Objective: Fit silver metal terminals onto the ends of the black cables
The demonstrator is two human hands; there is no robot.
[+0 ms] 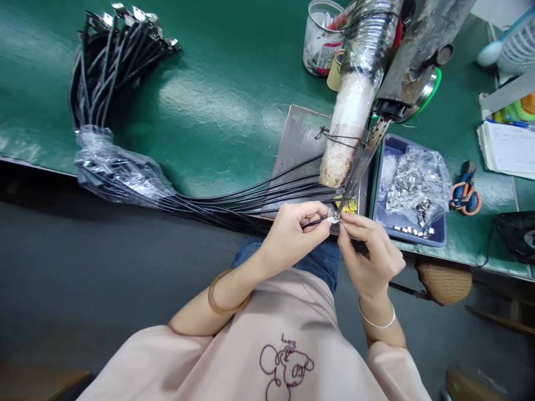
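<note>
Between finger and thumb, my left hand (292, 231) pinches the end of a black cable near the bench's front edge. A small pale connector piece (333, 219) shows at that cable's tip. My right hand (370, 248) has its thumb and fingertips pinched together at the connector's other side. Directly above the fingertips comes down the thin metal tip of a soldering tool (359, 167). More black cables (234, 203) run left from here, out of a bundle wrapped in clear plastic (121, 170). Metal plugs (134, 16) cap the bundle's far ends.
A white, wrapped duct (346, 122) hangs close above my hands, over a grey board (292, 150). Right of it, a blue tray (438, 231) holds a bag of small metal connectors. Orange-handled cutters (465, 195) lie beyond, and a clear tub (313, 42) stands behind.
</note>
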